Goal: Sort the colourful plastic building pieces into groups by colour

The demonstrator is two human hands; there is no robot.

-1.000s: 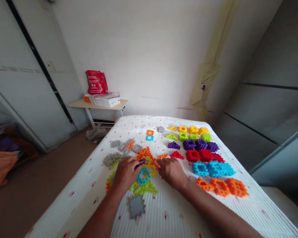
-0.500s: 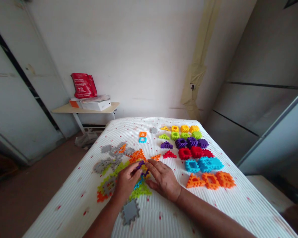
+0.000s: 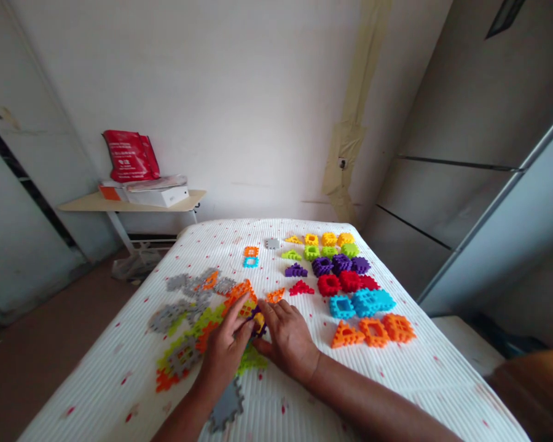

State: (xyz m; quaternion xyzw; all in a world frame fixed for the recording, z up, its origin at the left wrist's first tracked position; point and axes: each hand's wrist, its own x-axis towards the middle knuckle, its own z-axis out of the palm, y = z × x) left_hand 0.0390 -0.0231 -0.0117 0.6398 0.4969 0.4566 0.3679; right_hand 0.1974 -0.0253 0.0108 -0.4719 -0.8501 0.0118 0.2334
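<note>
Both my hands rest on a loose heap of coloured plastic interlocking pieces (image 3: 198,322) on a white bed (image 3: 396,380). My left hand (image 3: 225,350) lies over green and orange pieces, its fingers stretched toward an orange piece (image 3: 239,290). My right hand (image 3: 288,336) lies beside it, fingers together. Between the two hands sits a small purple and yellow piece (image 3: 258,318), touched by the fingertips of both. Whether either hand grips it is hidden. A grey piece (image 3: 225,408) lies by my left wrist.
To the right, sorted rows of pieces lie by colour: yellow (image 3: 327,239), green (image 3: 325,251), purple (image 3: 338,264), red (image 3: 345,282), blue (image 3: 362,302), orange (image 3: 373,331). A small side table (image 3: 129,205) with a red bag (image 3: 129,156) stands by the far wall. Grey cabinet panels (image 3: 465,184) line the right.
The view has swung to the right. My hands have drawn together over the heap, meeting at the purple and yellow piece; the left hand's fingers have stretched forward.
</note>
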